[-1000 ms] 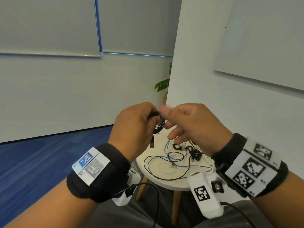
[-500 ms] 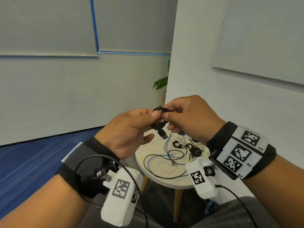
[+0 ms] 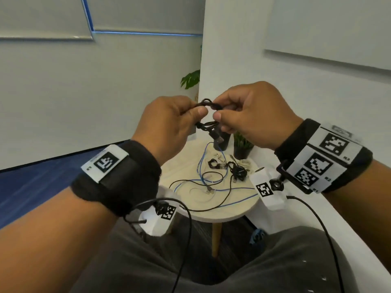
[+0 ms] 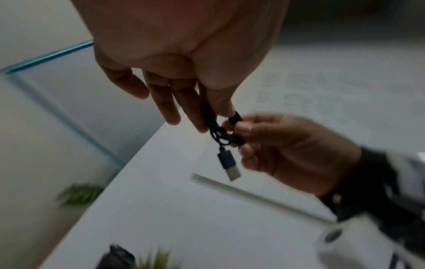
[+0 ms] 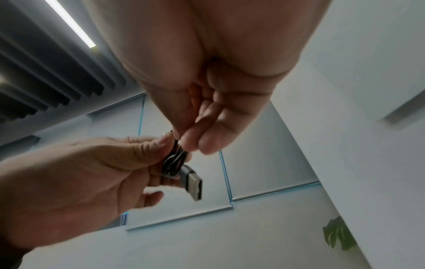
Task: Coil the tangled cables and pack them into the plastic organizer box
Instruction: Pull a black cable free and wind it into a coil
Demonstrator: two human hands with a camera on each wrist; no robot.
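A small coil of black USB cable (image 3: 208, 115) hangs in the air above the round table (image 3: 228, 212), held between both hands. My left hand (image 3: 169, 123) pinches its left side and my right hand (image 3: 249, 117) pinches its right side, thumbs facing each other. The USB plug (image 4: 228, 166) dangles below the coil, also seen as the plug (image 5: 192, 182) in the right wrist view. On the table lie tangled blue and black cables (image 3: 207, 182) and a small black bundle (image 3: 238, 171). No organizer box is in view.
Two small potted plants (image 3: 241, 144) stand at the table's back edge against the white wall (image 3: 275, 85). A larger leafy plant (image 3: 190, 79) shows behind the wall corner. Blue carpet (image 3: 31, 187) lies at the left. My knees (image 3: 211, 267) are below.
Both hands have come lower and closer in view, now pinching the coil from either side with thumbs facing. The left wrist has rotated so its marker band faces up.
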